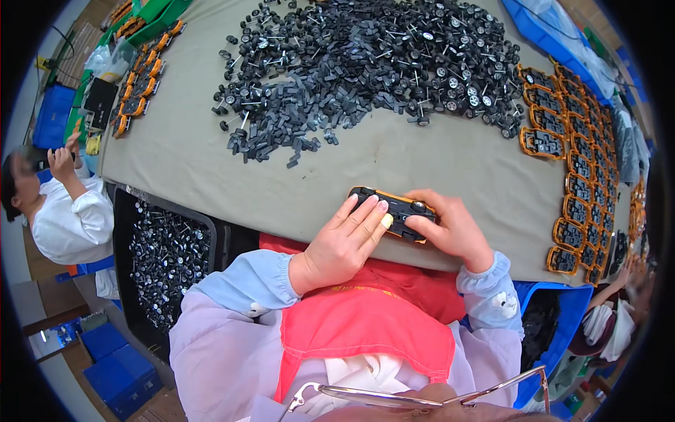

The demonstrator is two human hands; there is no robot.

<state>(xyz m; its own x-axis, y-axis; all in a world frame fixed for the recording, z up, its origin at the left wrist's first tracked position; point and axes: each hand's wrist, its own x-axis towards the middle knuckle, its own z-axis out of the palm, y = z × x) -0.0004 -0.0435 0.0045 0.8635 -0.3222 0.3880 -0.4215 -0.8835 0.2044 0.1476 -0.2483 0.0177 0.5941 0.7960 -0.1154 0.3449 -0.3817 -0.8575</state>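
Note:
Just above the table's near edge is an orange toy car [401, 207], its black underside facing up. My left hand [336, 247] holds it from the left, fingers stretched across the underside; its thumb is hidden. A pale yellow covering [387, 221] wraps one fingertip. Around the car's right end my right hand [455, 228] is closed, thumb on the underside beside a wheel. Farther back lies a large heap of wheels on axles [450, 77], with small dark grey plastic pieces [309, 112] along its near left side.
Rows of orange toy cars [580, 165] line the table's right side, and more orange cars [137, 88] lie far left. A black bin of wheels [169, 253] stands left of me. Blue bins [573, 309] flank the right side. Another person [67, 204] is at the left.

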